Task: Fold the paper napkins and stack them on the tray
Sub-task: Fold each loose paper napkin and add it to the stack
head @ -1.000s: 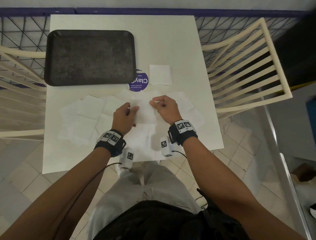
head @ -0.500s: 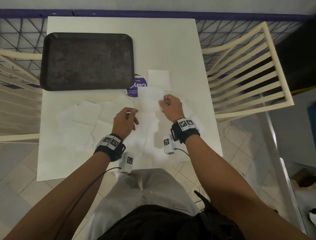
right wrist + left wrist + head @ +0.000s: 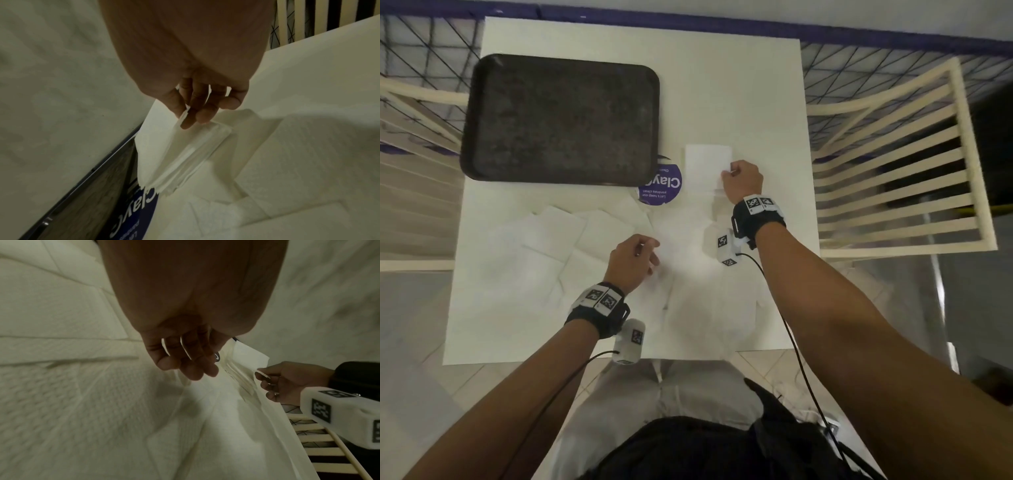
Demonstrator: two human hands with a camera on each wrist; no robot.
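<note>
Folded napkin [image 3: 180,155], carried in right hand [image 3: 742,181] over the folded one [image 3: 707,161] already on the table [image 3: 767,102].

Pinched by thumb and fingers at its near edge, long axis hanging away; tray [image 3: 558,120] lies well left, bare. Right arm outstretched. Left hand [image 3: 631,262] loosely curled, holding nothing, above the unfolded napkins [image 3: 558,240].

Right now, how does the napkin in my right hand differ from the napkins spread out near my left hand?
The folded white paper napkin is lifted off the white table, pinched in the right hand; the unfolded white napkins lie flat on it, untouched. The folded napkin is a narrow, layered piece, while the unfolded napkins are broad single sheets that overlap. The left hand hovers above them, holding nothing. Both are the same white paper, and neither is on the dark tray.
</note>
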